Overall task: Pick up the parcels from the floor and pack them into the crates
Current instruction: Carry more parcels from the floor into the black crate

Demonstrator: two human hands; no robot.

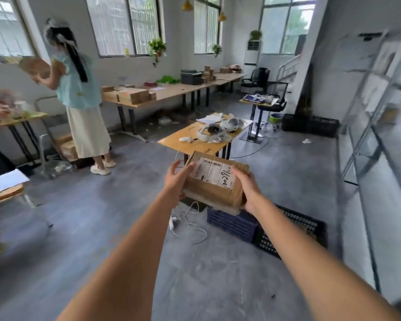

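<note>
— Where do we stand with the parcels?

— We have one cardboard parcel [214, 184] up off the floor [102, 228], held at arm's length between both hands. Our left hand [176, 179] presses against its left end with fingers spread and thumb on top; our right hand [245, 188] wraps its right end, fingers curled over the edge. The shipping label [215, 173] faces up.

— And the crates?

— The blue crate [232, 222] sits on the floor right under the parcel, with a black crate [294, 230] touching it on the right. We can't see inside the blue one; the parcel hides it.

— So how much is done?

— We judge this parcel picked up but not yet packed; lowering it into a crate remains. No other parcels show on the floor near us, so we can't tell how many are left.
</note>
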